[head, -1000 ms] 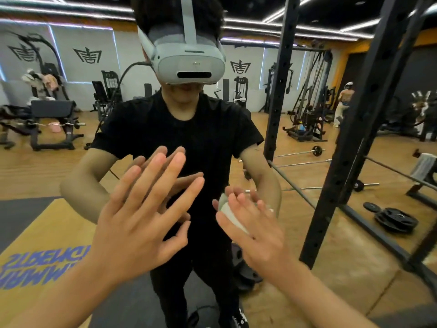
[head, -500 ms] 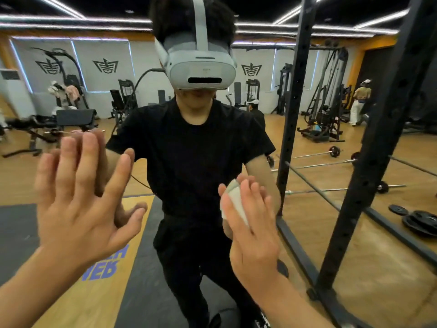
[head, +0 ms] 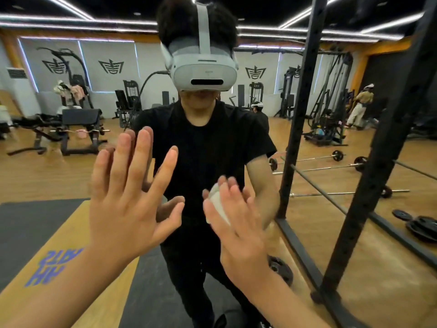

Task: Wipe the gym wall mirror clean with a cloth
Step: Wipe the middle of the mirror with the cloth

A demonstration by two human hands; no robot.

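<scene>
Two hands are up at the wide gym wall mirror (head: 59, 181): my empty left hand (head: 127, 209), fingers straight and spread, has swung back from far left toward centre; the small white wadded cloth (head: 216, 204) stays pressed to the glass under my flat right hand (head: 238, 223), mid-wipe.

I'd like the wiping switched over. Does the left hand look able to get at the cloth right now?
Probably yes. The left hand is open and holds nothing; the cloth, pressed under the right hand, sits close beside it with nothing between them. Though the right hand's fingers cover most of it.
</scene>
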